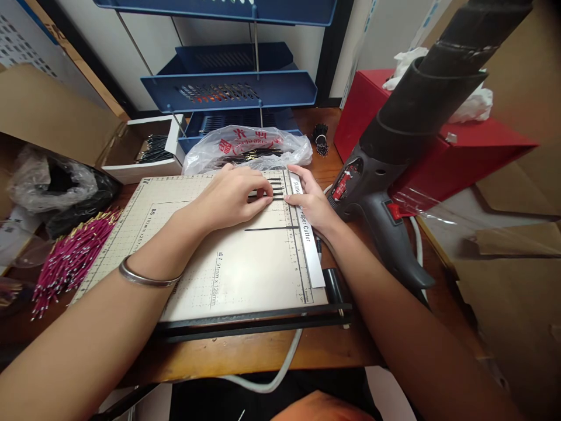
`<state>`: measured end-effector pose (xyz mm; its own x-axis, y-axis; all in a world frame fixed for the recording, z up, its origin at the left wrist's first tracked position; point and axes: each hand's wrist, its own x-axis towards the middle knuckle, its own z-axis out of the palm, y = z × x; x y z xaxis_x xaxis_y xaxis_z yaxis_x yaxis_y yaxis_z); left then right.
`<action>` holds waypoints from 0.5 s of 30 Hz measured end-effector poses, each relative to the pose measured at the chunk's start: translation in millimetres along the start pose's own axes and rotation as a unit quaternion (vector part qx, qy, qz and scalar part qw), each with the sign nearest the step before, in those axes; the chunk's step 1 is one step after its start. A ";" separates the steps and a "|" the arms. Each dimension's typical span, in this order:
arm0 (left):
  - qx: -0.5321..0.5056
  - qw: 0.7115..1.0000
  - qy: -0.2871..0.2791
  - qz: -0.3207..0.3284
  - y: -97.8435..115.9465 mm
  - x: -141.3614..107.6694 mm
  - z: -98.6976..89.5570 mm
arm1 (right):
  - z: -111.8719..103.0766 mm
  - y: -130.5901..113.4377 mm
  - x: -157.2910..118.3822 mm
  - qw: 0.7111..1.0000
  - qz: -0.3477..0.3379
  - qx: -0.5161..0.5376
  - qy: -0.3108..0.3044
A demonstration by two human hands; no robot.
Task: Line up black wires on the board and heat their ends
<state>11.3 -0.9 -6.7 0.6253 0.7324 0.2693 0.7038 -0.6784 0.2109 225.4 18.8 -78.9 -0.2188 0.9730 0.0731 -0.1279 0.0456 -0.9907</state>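
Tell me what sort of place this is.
Probably a workshop bench: a paper cutter lies on a wooden table, purple strands are piled to its left, and what looks like a heat gun is to its right.

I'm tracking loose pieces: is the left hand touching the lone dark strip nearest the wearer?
Apart. The head view shows cream cutter board between the left hand and the lone dark strip.

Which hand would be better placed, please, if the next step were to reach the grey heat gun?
Probably the right hand: it is at the edge of the paper cutter on the side of the heat gun; the left hand is farther away, at thin dark strips.
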 end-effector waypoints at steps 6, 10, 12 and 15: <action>-0.004 1.000 -0.003 -0.004 0.2 -0.3 -0.6 | 0.7 -0.3 -0.1 1.000 -0.003 0.006 0.004; -0.004 1.000 -0.004 -0.004 0.3 -0.4 -1.4 | 1.3 -2.9 -1.6 1.000 0.000 0.010 0.005; -0.004 1.000 -0.004 -0.005 0.2 -0.5 -1.2 | 1.3 -3.7 -1.9 1.000 0.002 0.011 0.005; -0.003 1.000 -0.002 -0.007 0.1 -0.5 -0.6 | 0.9 -3.7 -1.7 1.000 0.000 0.007 -0.001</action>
<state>10.9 -1.4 -6.2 0.6175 0.7415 0.2625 0.7102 -0.6690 0.2192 225.4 16.8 -75.2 -0.2212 0.9724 0.0742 -0.1412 0.0434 -0.9890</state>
